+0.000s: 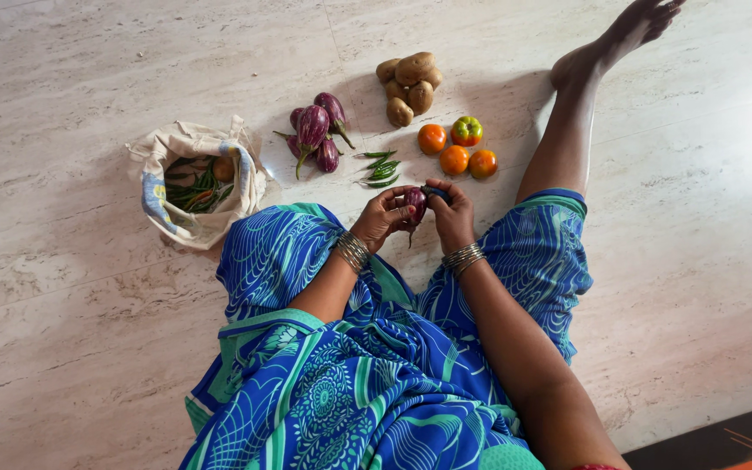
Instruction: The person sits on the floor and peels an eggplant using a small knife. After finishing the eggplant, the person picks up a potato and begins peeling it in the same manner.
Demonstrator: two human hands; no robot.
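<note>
I sit on the floor in blue patterned cloth, and both hands meet in front of my lap. My left hand (385,216) and my right hand (452,213) together grip one small purple eggplant (416,203). Just beyond them lie a few green chillies (379,169). Further out sit a pile of purple eggplants (316,130), a heap of potatoes (409,85) and several tomatoes (457,148), one of them partly green.
An open cloth bag (195,181) with green vegetables inside rests on the pale marble floor (63,305) to my left. My bare right leg (578,113) stretches forward past the tomatoes. A dark edge (715,435) shows at the bottom right.
</note>
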